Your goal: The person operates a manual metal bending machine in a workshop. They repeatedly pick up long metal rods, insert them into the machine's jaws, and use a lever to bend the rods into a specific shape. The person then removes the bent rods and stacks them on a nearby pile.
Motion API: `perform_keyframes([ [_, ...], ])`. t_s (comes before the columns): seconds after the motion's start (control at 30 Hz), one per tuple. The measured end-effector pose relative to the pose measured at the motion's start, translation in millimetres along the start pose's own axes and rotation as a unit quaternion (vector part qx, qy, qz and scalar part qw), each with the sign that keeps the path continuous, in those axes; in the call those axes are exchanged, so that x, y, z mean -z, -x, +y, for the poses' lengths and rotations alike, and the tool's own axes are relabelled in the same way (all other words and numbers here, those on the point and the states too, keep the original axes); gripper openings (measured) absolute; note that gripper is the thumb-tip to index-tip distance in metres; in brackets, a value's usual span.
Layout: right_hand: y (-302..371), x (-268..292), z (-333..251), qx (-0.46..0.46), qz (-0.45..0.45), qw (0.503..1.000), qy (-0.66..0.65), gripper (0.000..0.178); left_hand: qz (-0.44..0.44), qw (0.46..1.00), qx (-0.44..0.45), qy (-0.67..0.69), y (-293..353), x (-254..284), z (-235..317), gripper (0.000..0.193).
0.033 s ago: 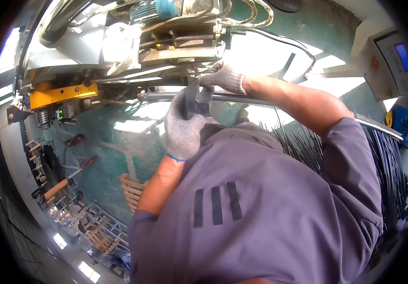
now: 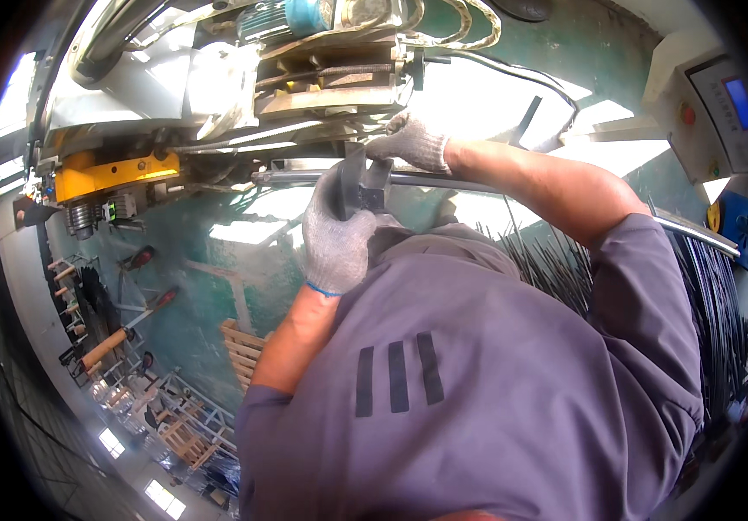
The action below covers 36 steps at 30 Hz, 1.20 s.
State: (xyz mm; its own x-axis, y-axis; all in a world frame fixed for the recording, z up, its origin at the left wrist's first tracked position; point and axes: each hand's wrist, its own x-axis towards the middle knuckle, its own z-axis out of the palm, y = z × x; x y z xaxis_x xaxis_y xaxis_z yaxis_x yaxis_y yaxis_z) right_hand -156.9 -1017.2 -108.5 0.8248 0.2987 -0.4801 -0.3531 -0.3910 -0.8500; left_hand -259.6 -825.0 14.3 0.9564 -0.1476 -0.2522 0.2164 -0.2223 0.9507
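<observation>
My left hand (image 2: 337, 247), in a pale knitted glove with a blue cuff, is closed round a dark grey metal piece (image 2: 352, 187) with a flat, upright face. Close in front of my body, this piece stands against a long, shiny metal bar (image 2: 461, 183) that runs from the machine off to the right. At the upper end of the dark piece is my gloved right hand (image 2: 415, 143), its fingers curled and closed beside the machine's edge. What those fingers grip is hidden. My right forearm passes over the bar.
The machine (image 2: 330, 97) fills the far side, with a yellow bracket (image 2: 118, 174) at left. A control box (image 2: 712, 113) with a blue screen stands at far right. Bundled thin dark rods (image 2: 708, 321) lie to my right. A wooden pallet (image 2: 242, 352) sits behind my left arm.
</observation>
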Motion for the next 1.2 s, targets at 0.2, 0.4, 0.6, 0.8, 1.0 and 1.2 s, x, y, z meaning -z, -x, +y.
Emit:
perform_keyframes([
  [0.2, 3.1, -5.9, -6.5, 0.007, 0.013, 1.0, -0.002, 0.02, -0.01, 0.996, 0.045, 0.072, 3.0, -3.3, 14.6, 0.062],
  [0.4, 5.1, 1.8, -11.6, 0.087, -0.026, 0.996, 0.02, 0.021, 0.037, 0.998, 0.032, 0.028, 5.1, -8.4, 14.0, 0.058],
  [0.6, 18.1, 12.5, -27.2, 0.068, -0.02, 0.994, 0.077, 0.03, 0.024, 0.997, 0.066, 0.028, 3.5, -6.3, 18.6, 0.056],
  [0.8, 19.2, 9.2, -24.4, 0.049, -0.031, 0.998, 0.017, 0.029, 0.021, 0.996, 0.076, -0.034, -1.6, -2.7, 23.5, 0.049],
  [1.0, 23.0, 14.1, -30.1, 0.058, -0.017, 0.996, 0.066, 0.03, 0.04, 0.998, -0.001, -0.04, 5.2, -4.4, 4.4, 0.05],
  [1.2, 15.3, 9.1, -20.4, 0.072, -0.018, 0.997, 0.038, 0.028, 0.047, 0.998, 0.041, 0.027, 5.0, -12.5, 16.2, 0.049],
])
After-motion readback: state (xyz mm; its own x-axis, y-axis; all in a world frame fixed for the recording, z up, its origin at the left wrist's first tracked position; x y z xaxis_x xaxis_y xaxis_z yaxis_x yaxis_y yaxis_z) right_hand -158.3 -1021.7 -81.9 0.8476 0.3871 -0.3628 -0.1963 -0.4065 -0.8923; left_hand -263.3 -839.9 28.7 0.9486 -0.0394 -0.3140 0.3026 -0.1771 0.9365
